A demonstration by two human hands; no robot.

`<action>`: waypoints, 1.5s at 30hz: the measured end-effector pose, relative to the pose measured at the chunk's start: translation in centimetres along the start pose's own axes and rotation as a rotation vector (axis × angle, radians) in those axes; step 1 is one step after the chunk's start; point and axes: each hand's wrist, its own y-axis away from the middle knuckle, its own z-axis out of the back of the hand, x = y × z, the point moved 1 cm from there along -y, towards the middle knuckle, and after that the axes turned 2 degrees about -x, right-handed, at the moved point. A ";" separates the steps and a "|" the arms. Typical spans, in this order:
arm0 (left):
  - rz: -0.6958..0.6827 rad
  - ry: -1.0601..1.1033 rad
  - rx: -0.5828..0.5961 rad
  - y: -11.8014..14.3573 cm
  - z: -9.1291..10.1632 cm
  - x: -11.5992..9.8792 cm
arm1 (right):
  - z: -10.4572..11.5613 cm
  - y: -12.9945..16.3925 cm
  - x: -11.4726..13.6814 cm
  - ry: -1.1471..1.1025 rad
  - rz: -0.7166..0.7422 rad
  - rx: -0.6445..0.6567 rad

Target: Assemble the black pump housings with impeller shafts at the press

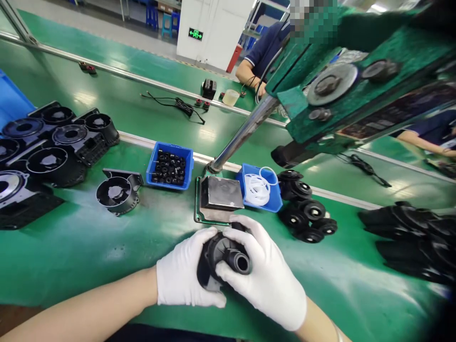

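A black plastic fan housing with a short round pipe outlet is held above the green table, close to its front edge. White gloves cover both hands. My left hand is closed around the housing's left side, thumb near its lower edge. From the right, my right hand grips it with fingers over the top and thumb beside the pipe. The palms hide much of the part. Just beyond the hands is a metal block on the base plate of a green press.
Blue bins hold black small parts and white rings. One fan housing stands left, near several grouped housings. Black round parts and more black housings lie right. A co-worker's arm is across the bench.
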 end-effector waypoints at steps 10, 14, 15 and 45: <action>0.001 0.027 0.003 -0.3 0.3 -0.4 | 0.3 -0.1 -0.1 -0.005 -0.035 -0.013; 0.002 0.027 0.001 -0.4 0.3 -0.3 | 0.2 -0.1 -0.1 0.012 -0.028 -0.010; 0.002 0.028 0.002 -0.4 0.2 -0.3 | 0.2 -0.1 -0.1 0.014 -0.023 -0.004; -0.502 -0.363 -0.256 -1.9 2.5 -5.9 | 10.6 -2.7 -2.4 -0.084 0.070 -0.414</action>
